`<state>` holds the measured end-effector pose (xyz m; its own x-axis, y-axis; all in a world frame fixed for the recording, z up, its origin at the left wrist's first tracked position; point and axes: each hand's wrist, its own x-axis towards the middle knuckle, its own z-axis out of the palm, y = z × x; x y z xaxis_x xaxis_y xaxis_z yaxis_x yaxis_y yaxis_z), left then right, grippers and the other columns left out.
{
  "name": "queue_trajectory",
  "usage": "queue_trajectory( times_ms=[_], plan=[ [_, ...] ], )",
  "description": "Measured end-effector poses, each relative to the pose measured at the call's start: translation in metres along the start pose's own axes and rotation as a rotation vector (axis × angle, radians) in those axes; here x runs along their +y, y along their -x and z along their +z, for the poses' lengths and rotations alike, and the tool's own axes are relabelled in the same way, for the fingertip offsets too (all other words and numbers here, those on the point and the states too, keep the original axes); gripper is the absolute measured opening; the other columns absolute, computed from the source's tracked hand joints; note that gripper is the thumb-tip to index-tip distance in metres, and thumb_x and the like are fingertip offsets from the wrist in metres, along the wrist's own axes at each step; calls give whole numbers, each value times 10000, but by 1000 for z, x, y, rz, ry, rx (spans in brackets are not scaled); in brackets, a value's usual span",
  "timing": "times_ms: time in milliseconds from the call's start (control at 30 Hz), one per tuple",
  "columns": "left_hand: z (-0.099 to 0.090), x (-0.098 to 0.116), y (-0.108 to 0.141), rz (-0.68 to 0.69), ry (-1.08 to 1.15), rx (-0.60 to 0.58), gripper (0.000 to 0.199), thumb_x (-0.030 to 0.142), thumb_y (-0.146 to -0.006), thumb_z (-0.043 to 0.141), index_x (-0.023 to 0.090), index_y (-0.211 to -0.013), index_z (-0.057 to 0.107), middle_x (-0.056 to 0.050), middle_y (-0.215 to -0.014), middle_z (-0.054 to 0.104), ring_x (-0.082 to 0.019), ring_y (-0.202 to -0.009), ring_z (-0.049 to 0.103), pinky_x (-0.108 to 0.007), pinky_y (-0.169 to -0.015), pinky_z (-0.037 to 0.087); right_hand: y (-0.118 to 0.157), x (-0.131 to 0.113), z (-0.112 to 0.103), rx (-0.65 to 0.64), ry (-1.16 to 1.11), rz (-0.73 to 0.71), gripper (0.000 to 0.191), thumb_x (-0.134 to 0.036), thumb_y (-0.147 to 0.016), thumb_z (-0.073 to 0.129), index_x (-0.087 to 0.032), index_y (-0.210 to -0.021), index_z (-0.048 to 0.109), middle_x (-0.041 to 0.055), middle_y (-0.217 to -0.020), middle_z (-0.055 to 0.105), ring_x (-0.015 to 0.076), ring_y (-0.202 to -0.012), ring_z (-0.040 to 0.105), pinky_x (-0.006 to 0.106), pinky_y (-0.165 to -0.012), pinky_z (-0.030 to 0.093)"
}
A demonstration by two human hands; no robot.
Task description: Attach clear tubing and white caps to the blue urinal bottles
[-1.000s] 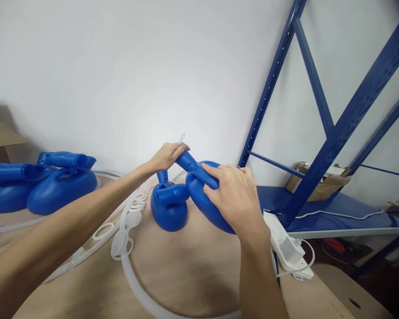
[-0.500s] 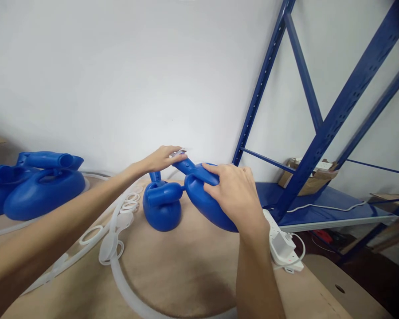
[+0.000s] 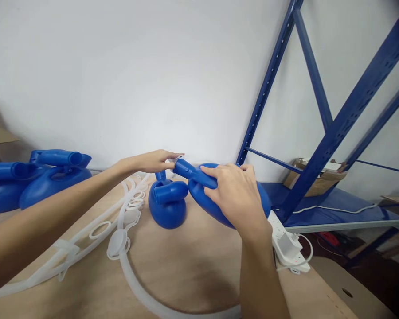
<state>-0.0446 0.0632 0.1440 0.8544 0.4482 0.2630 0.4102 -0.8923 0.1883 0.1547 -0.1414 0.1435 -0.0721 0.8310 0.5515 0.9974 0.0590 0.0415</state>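
Observation:
My right hand (image 3: 234,188) is closed around the handle of a blue plastic bottle (image 3: 206,201), which is tilted with its tubular neck pointing left. At the mouth of that neck, my left hand (image 3: 159,160) pinches a thin translucent cap (image 3: 180,157), mostly hidden by the fingers. Just left of the held bottle, a second blue bottle (image 3: 168,212) of the same kind rests on the table below my left hand.
More blue bottles (image 3: 55,186) stand at the far left. Translucent hoses (image 3: 133,283) with round caps (image 3: 117,242) and rings lie across the wooden table (image 3: 193,266). A white power strip (image 3: 291,252) sits at the right edge, beside a blue metal rack (image 3: 332,133) holding a carton (image 3: 315,179).
My left thumb has slid from the top of the neck to its open end. The right hand keeps its hold on the bottle. The view has turned slightly left.

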Motion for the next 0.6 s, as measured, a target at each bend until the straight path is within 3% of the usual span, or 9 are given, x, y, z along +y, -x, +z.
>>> queue_trajectory(
  times_ms=[100,267,333,467,600],
  plan=[
    [-2,-6,3,50,66,-39,571,395,-975,523,208,-1513,566,-76,-1531,601,-261,-1352,611,-283,-1077,491,0,-2,0,-13,9,-25,161,-171,-898,629,-289,-921,737,5,-806,729,230,-862,608,391,-799,209],
    [-7,-12,5,102,133,-78,467,362,-920,608,244,-1360,711,-43,-1332,747,-264,-1210,694,-280,-999,527,-1,-5,-1,-12,-1,-55,186,-165,-907,624,-303,-955,740,-7,-792,736,234,-866,616,403,-818,206],
    [-6,-10,5,86,132,-36,471,344,-891,623,233,-1337,726,-44,-1316,754,-268,-1192,699,-282,-991,524,-1,-6,-1,-9,10,-58,188,-179,-920,623,-306,-980,748,-4,-793,738,234,-870,621,406,-824,213],
    [5,-4,8,-1,102,169,500,325,-805,656,193,-1276,760,-68,-1254,777,-290,-1118,721,-313,-950,543,0,-4,-6,-23,25,-74,225,-161,-901,636,-307,-1012,767,5,-834,756,242,-906,640,414,-843,234],
    [13,-8,14,37,207,130,516,300,-814,635,217,-1311,748,-68,-1312,756,-279,-1185,698,-331,-1019,517,4,3,-15,-73,3,-93,353,-127,-881,608,-332,-1099,795,21,-904,790,254,-921,654,428,-878,273]
  ],
)
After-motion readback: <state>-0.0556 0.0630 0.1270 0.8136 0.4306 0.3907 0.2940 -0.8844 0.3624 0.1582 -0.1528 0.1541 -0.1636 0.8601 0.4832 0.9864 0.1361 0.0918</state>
